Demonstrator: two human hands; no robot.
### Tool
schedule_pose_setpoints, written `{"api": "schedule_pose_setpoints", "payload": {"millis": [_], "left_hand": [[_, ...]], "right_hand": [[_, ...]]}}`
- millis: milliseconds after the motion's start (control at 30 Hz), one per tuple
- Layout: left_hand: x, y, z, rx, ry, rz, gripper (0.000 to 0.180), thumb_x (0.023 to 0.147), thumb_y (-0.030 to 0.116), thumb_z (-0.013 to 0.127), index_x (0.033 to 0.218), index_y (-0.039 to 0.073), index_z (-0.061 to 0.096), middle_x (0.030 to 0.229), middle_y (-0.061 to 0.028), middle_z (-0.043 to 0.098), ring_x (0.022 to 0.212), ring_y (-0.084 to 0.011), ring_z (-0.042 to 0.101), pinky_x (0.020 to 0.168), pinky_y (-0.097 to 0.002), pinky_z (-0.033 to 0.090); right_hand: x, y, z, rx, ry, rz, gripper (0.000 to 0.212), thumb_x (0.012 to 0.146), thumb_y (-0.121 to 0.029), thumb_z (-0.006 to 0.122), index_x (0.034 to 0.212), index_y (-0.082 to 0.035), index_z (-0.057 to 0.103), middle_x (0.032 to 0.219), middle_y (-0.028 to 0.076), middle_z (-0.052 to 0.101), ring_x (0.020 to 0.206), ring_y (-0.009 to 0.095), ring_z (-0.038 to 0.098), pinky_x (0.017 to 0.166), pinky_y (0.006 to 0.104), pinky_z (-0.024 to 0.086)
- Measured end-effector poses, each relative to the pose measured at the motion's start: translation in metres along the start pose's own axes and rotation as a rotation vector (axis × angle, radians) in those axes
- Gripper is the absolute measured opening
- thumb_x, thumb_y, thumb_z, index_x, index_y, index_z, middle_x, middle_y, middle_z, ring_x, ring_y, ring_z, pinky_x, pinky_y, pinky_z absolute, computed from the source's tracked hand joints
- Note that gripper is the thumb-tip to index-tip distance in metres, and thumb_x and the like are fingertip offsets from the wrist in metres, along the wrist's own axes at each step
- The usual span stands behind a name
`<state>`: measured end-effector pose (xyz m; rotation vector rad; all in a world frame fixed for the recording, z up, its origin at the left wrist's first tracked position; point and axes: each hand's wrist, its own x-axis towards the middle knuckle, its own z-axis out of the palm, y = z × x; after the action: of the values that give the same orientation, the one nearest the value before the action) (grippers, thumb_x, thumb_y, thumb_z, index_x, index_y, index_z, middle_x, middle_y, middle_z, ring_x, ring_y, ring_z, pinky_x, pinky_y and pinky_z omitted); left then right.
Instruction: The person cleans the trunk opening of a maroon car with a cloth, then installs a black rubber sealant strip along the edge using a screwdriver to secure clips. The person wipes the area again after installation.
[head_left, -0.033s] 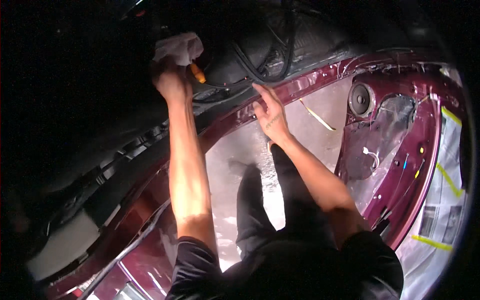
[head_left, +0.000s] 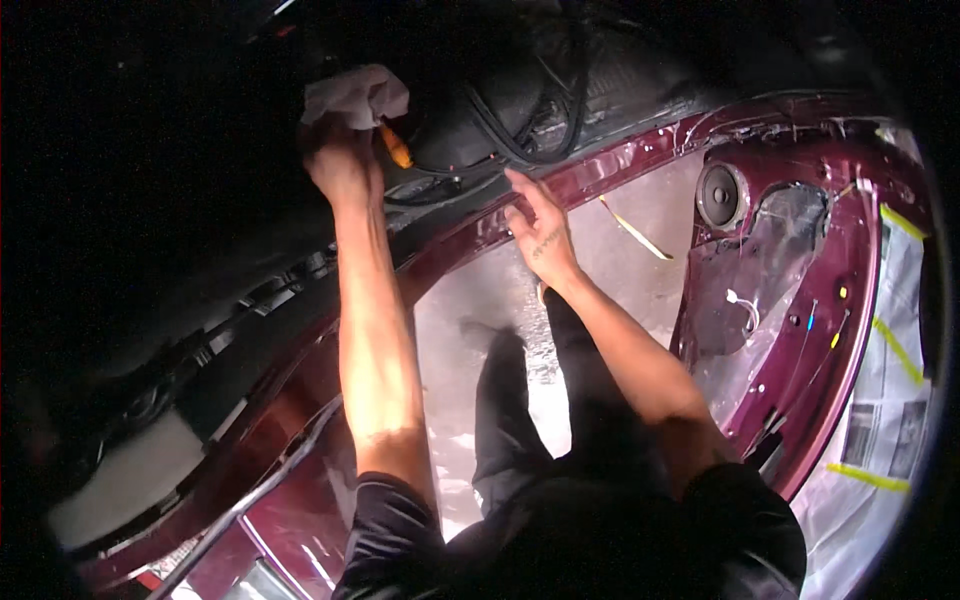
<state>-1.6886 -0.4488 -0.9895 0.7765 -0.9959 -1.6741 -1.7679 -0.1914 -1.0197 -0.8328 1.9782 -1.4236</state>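
Observation:
My left hand (head_left: 340,165) reaches into the dark car interior at upper left. Its fingers are bent and partly lost in shadow, closed on a crumpled white cloth (head_left: 357,95). Just right of that hand is an orange piece (head_left: 396,146), perhaps a connector or a handle; a thin dark cable seems to run from its lower end. My right hand (head_left: 545,232) holds nothing, its fingers apart and fingertips by the dark red door sill (head_left: 600,178). Whether those fingertips touch the sill, I cannot tell.
Black cables (head_left: 575,110) loop over the dark car floor. At right stands the open dark red door (head_left: 850,270), stripped of trim, with a round speaker (head_left: 722,196) and plastic sheeting (head_left: 885,400) held by yellow tape. A yellowish strip (head_left: 636,230) lies on the grey ground.

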Motion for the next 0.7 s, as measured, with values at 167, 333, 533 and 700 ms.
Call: {"api": "schedule_pose_setpoints", "payload": {"millis": [167,333,533,700], "left_hand": [[-0.004,0.080,0.021,-0.261,-0.200,-0.049,0.032,0.104,0.014,0.043,0.131,0.001,0.055,0.131,-0.0162,0.060,0.125,-0.0334,0.056,0.109,-0.0501,0.044],[-0.062,0.135,0.045,-0.251,-0.206,-0.237,0.035,0.105,0.017,0.044,0.136,0.002,0.052,0.135,-0.0160,0.059,0.128,-0.0323,0.054,0.114,-0.0525,0.039],[-0.192,0.122,0.047,0.608,-0.409,0.021,0.029,0.100,0.014,0.056,0.125,-0.001,0.059,0.118,-0.0090,0.066,0.108,-0.0181,0.061,0.094,-0.0355,0.049],[-0.250,0.105,0.027,0.555,-0.446,-0.035,0.037,0.092,0.004,0.054,0.127,-0.006,0.055,0.125,-0.0200,0.060,0.117,-0.0302,0.057,0.103,-0.0411,0.043]], "right_hand": [[-0.008,-0.013,0.014,0.359,-0.037,0.153,0.056,0.095,-0.006,0.064,0.148,-0.009,0.047,0.131,0.013,0.060,0.105,0.016,0.062,0.084,0.0294,0.053],[-0.003,-0.086,0.009,0.811,0.132,0.289,0.060,0.097,-0.020,0.064,0.152,-0.011,0.041,0.135,0.006,0.056,0.113,0.015,0.059,0.090,0.0350,0.052],[-0.039,-0.152,0.003,0.802,-0.074,-0.121,0.044,0.101,-0.036,0.057,0.134,-0.007,0.054,0.122,0.005,0.064,0.115,0.018,0.059,0.094,0.0361,0.050],[-0.120,-0.186,0.001,0.497,0.270,-0.229,0.036,0.101,-0.023,0.060,0.129,0.000,0.059,0.114,0.006,0.067,0.111,0.018,0.060,0.097,0.0341,0.049]]}}
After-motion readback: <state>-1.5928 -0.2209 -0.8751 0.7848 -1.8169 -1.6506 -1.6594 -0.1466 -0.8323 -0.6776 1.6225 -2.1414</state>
